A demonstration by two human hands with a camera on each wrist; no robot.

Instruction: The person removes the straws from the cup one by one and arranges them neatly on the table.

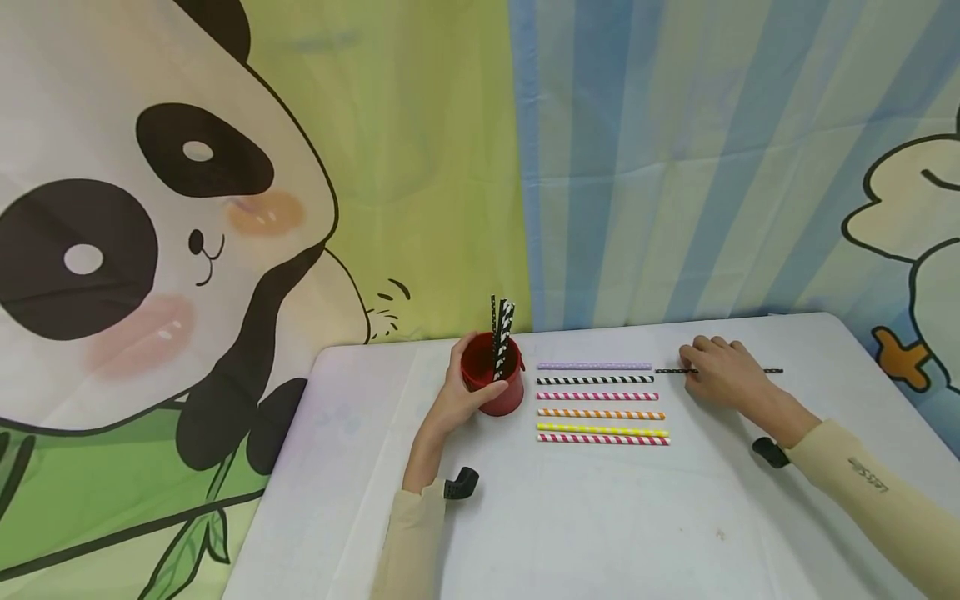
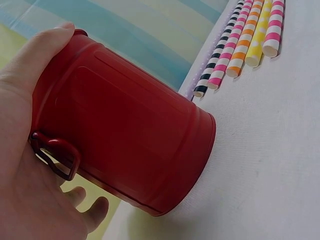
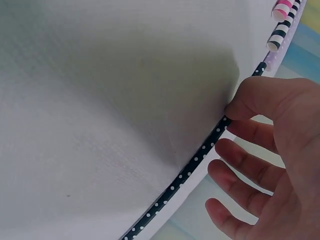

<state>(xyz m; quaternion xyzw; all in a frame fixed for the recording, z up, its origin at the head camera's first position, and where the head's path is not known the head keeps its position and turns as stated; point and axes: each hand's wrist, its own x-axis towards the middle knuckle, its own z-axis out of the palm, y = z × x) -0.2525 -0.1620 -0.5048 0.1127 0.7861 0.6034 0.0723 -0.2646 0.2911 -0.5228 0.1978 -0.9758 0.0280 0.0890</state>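
Observation:
My left hand grips a red metal bucket, thumb at the rim and fingers round the far side. Several black-and-white paper straws, striped and dotted, stand in the bucket and lean against its rim. On the right, my right hand pinches a black straw with white dots between thumb and index finger; its other fingers are spread loosely. That dotted straw lies level, close to the table surface; whether it touches the cloth I cannot tell.
Between the hands lies a row of paper straws: lilac, black-striped, pink-striped, orange-striped, yellow and another pink-striped straw. A white cloth covers the table. A panda-printed curtain hangs behind it.

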